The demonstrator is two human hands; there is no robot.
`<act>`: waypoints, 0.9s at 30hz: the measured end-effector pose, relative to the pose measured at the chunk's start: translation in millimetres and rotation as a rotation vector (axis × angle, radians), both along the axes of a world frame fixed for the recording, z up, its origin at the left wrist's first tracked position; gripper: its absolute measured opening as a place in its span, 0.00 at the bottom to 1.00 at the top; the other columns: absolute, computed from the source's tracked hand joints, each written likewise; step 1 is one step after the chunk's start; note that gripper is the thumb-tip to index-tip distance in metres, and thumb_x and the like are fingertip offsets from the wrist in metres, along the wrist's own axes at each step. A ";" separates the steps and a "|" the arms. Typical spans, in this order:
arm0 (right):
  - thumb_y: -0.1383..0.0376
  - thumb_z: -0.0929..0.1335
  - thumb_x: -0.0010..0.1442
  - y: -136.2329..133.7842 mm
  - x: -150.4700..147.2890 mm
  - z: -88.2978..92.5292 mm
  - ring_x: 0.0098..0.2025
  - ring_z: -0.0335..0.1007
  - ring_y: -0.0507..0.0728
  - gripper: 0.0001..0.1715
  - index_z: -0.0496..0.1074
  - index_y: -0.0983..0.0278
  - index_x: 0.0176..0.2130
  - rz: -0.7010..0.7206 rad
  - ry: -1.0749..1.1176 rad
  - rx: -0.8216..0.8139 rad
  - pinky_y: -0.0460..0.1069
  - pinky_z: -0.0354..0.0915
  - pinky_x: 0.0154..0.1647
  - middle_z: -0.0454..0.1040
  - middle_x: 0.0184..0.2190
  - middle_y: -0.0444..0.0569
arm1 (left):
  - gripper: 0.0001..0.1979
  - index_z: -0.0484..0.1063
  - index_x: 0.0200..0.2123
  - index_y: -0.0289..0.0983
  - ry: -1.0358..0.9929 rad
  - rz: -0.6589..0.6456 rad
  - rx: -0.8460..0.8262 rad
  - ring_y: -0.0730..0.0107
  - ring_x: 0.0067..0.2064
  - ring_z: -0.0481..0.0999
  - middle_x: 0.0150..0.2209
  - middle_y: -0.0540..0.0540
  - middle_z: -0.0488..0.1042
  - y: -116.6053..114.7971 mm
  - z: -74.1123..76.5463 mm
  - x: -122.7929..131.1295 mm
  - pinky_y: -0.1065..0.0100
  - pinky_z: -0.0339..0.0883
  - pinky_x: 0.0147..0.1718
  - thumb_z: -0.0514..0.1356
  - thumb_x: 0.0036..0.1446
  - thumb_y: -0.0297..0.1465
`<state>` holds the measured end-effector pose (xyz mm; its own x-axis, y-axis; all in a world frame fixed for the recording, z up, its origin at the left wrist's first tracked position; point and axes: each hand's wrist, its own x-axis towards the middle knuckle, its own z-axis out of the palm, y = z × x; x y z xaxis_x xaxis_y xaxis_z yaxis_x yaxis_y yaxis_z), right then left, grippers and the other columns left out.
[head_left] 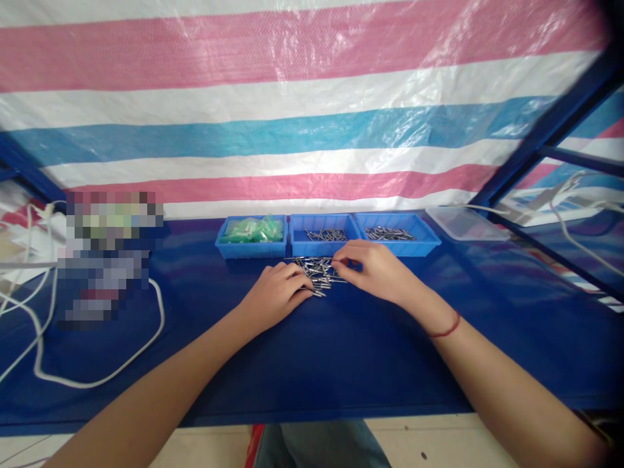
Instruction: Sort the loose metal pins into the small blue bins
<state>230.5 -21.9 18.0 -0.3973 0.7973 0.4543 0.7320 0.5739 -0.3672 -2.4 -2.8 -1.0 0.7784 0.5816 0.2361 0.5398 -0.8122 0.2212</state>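
Observation:
A loose pile of slim silvery blind rivets lies on the blue table in front of the bins. My left hand rests at the pile's left side, thumb and index finger drawn together on a rivet at its near edge. From the right, my right hand reaches in with thumb and index fingertips pinched at the pile's edge; the thing between them is too small to make out. Just behind are a blue middle bin and a blue right bin, both with similar metal pieces inside.
A blue left bin holds green plastic bags. A clear plastic lid lies at the back right. White cables loop over the table's left side, near a blurred-out area. Striped sheeting hangs behind, between blue frame posts.

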 end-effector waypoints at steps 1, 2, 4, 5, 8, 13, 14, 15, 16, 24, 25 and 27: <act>0.68 0.65 0.59 -1.8 -4.4 -1.0 0.31 0.69 0.55 0.08 0.74 0.63 0.32 0.048 -0.013 -0.033 0.50 0.62 0.35 0.74 0.29 0.49 | 0.10 0.73 0.40 0.41 0.012 0.012 0.010 0.65 0.42 0.68 0.42 0.47 0.73 -0.2 -0.3 0.8 0.65 0.56 0.39 0.53 0.64 0.36; 0.69 0.65 0.59 -3.4 -8.3 -2.1 0.31 0.68 0.55 0.08 0.74 0.63 0.31 0.077 -0.023 -0.060 0.49 0.62 0.34 0.74 0.29 0.48 | 0.10 0.72 0.39 0.40 0.024 0.028 0.024 0.65 0.42 0.68 0.41 0.47 0.73 -0.4 -0.5 1.5 0.65 0.56 0.38 0.54 0.64 0.37; 0.69 0.64 0.59 -5.7 -14.7 -4.3 0.30 0.68 0.54 0.08 0.73 0.64 0.31 0.111 -0.030 -0.100 0.48 0.61 0.33 0.73 0.28 0.48 | 0.11 0.72 0.38 0.39 0.046 0.058 0.053 0.64 0.41 0.67 0.40 0.47 0.73 -0.9 -0.8 2.5 0.65 0.55 0.37 0.54 0.63 0.39; 0.69 0.64 0.60 -6.5 -17.2 -5.2 0.30 0.67 0.53 0.09 0.73 0.64 0.31 0.127 -0.030 -0.114 0.48 0.60 0.32 0.72 0.28 0.48 | 0.12 0.72 0.37 0.38 0.054 0.067 0.064 0.64 0.40 0.67 0.39 0.46 0.72 -1.2 -1.0 2.9 0.65 0.55 0.37 0.54 0.63 0.39; 0.70 0.65 0.59 -7.8 -22.3 -8.1 0.29 0.67 0.53 0.08 0.73 0.64 0.30 0.170 -0.020 -0.134 0.47 0.60 0.32 0.71 0.26 0.47 | 0.13 0.71 0.36 0.38 0.065 0.071 0.069 0.65 0.40 0.67 0.38 0.46 0.72 -1.9 -1.9 3.6 0.65 0.55 0.36 0.54 0.63 0.40; 0.68 0.67 0.57 -9.1 -28.8 -13.4 0.32 0.67 0.54 0.02 0.72 0.63 0.32 0.105 0.071 -0.115 0.49 0.61 0.35 0.72 0.28 0.47 | 0.11 0.70 0.36 0.37 -0.040 0.105 0.077 0.64 0.40 0.66 0.37 0.46 0.72 -2.7 -3.2 5.3 0.64 0.56 0.38 0.51 0.65 0.36; 0.67 0.68 0.57 -10.0 -31.0 -14.1 0.32 0.66 0.54 0.01 0.71 0.63 0.33 0.087 0.127 -0.121 0.49 0.61 0.35 0.71 0.29 0.47 | 0.11 0.70 0.36 0.37 -0.079 0.120 0.072 0.64 0.40 0.66 0.37 0.46 0.73 -2.6 -3.0 5.5 0.63 0.57 0.39 0.51 0.65 0.35; 0.66 0.68 0.57 -11.1 -33.6 -14.7 0.31 0.65 0.53 0.02 0.71 0.63 0.33 0.076 0.195 -0.137 0.48 0.61 0.34 0.71 0.28 0.46 | 0.11 0.70 0.36 0.37 -0.124 0.133 0.058 0.64 0.40 0.66 0.37 0.46 0.73 -2.4 -2.6 5.6 0.63 0.57 0.39 0.51 0.65 0.35; 0.65 0.67 0.58 -12.3 -36.4 -15.1 0.30 0.64 0.52 0.03 0.70 0.63 0.33 0.070 0.270 -0.165 0.48 0.61 0.32 0.71 0.28 0.45 | 0.10 0.69 0.36 0.38 -0.173 0.141 0.031 0.65 0.40 0.67 0.37 0.46 0.73 -2.1 -2.0 5.5 0.63 0.58 0.40 0.51 0.65 0.34; 0.57 0.68 0.58 -15.6 -51.9 -21.7 0.30 0.66 0.52 0.11 0.70 0.62 0.34 0.109 0.802 -0.378 0.48 0.64 0.32 0.70 0.29 0.44 | 0.10 0.70 0.37 0.37 -0.492 0.126 -0.254 0.69 0.37 0.71 0.35 0.48 0.74 1.3 -2.1 3.6 0.68 0.63 0.38 0.52 0.63 0.35; 0.56 0.69 0.57 -14.9 -52.1 -22.2 0.31 0.67 0.52 0.11 0.70 0.62 0.34 0.111 0.841 -0.383 0.48 0.65 0.33 0.71 0.29 0.44 | 0.10 0.70 0.38 0.37 -0.507 0.124 -0.285 0.69 0.37 0.72 0.36 0.48 0.74 1.2 -2.8 3.9 0.69 0.63 0.38 0.52 0.63 0.35; 0.56 0.70 0.55 -13.8 -51.6 -22.3 0.32 0.68 0.52 0.12 0.71 0.61 0.34 0.108 0.883 -0.390 0.49 0.66 0.34 0.72 0.30 0.44 | 0.11 0.71 0.38 0.37 -0.526 0.122 -0.338 0.69 0.37 0.72 0.35 0.48 0.75 0.7 -3.8 4.8 0.69 0.64 0.37 0.52 0.63 0.36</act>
